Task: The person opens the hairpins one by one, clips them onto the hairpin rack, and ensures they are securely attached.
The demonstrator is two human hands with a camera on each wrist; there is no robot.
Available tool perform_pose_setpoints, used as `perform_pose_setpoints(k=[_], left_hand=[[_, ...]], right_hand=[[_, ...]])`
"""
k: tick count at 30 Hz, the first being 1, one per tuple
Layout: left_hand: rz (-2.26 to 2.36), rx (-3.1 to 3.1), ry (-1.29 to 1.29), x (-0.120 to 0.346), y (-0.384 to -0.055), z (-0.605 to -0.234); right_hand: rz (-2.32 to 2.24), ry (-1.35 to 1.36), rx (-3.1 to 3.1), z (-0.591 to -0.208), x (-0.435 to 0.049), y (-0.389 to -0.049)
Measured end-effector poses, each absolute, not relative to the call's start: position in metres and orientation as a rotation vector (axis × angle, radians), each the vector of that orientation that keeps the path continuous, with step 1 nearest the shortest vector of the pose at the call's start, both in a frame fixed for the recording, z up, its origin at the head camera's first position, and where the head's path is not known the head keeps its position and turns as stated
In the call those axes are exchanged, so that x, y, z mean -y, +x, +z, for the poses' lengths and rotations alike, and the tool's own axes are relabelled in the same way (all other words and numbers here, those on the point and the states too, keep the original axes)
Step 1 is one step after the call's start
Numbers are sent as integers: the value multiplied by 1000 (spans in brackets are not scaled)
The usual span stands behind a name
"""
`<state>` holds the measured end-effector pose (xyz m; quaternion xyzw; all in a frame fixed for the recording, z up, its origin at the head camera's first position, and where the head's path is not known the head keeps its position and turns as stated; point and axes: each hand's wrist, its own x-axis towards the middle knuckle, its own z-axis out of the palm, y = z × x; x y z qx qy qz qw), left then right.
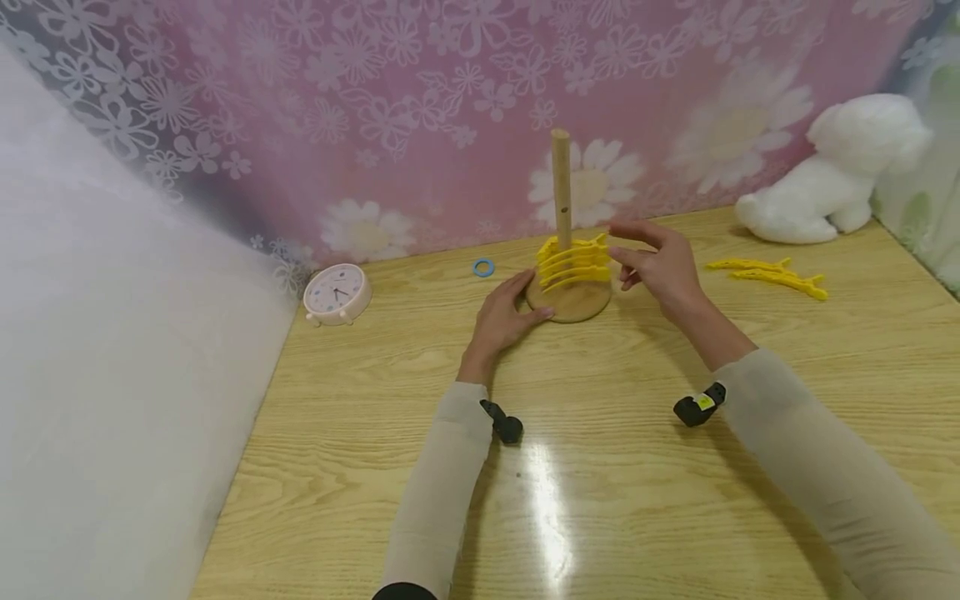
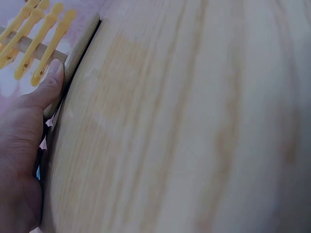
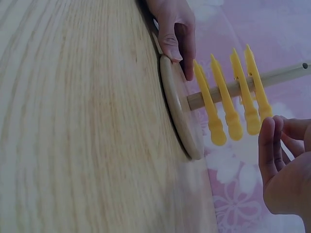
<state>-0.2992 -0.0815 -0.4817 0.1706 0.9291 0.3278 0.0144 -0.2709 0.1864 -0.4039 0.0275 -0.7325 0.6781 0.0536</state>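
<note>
A wooden stand has an upright post [image 1: 561,187] on a round base [image 1: 572,307]. Several yellow hair clips [image 3: 224,108] are clipped across the lower post, stacked one above another. My left hand [image 1: 504,315] grips the left side of the base, thumb at the front rim and fingers farther back. At the right ends of the clips is my right hand [image 1: 660,268], its index finger and thumb spread apart. In the right wrist view its fingertips [image 3: 272,124] are right at the tail of the top clip and cover part of it.
Two more yellow clips [image 1: 780,277] lie on the table to the right. A blue ring [image 1: 483,267] lies left of the stand, and a pink alarm clock [image 1: 337,294] farther left. A white plush dog [image 1: 840,171] sits at the back right, before the flowered backdrop [image 1: 450,100].
</note>
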Motion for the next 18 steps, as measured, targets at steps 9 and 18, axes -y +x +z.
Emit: perform_pose_setpoints(k=[9,18], left_hand=[[1027,-2890,551,82,-301,-484],[1000,-2896,535,83,-302,-484]], right_hand=[[2097,16,2224,-413,-217,-262],[2170,-23,2152,-418,-258,-248]])
